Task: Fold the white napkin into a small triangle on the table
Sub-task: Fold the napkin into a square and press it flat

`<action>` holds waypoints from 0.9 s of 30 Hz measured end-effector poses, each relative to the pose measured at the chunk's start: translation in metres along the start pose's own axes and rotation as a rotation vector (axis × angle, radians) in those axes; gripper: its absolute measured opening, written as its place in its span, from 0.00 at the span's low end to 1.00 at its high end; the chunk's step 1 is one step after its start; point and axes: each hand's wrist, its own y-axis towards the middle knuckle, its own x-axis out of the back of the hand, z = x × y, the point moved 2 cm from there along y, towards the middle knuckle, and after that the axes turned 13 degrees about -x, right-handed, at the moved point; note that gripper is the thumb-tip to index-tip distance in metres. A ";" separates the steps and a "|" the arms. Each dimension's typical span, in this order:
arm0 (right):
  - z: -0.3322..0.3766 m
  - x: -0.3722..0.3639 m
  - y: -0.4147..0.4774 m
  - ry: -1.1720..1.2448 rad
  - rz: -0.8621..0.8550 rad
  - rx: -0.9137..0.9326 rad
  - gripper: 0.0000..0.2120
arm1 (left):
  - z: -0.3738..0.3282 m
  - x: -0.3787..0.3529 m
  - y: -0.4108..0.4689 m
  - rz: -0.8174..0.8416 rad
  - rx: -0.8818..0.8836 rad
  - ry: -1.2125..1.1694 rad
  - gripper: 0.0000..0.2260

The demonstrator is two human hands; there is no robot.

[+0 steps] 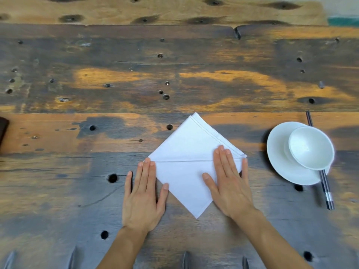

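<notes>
Head view: both hands lie flat with fingers spread, gripping nothing; the left hand (142, 193) presses the left corner of the white napkin (186, 152), the right hand (227, 181) its right side. The napkin sits as a diamond on the table (116, 78), near centre, a crease crossing it (layered edges show at the far corner). Judging from this, the final fold into a small triangle remains.

Dining place: rustic wooden table (136, 55), bowl (310, 147), chopsticks (327, 191)
</notes>
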 end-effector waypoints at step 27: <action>-0.012 0.005 -0.028 0.321 -0.049 0.701 0.20 | -0.009 0.002 0.006 -0.327 -0.840 -0.113 0.07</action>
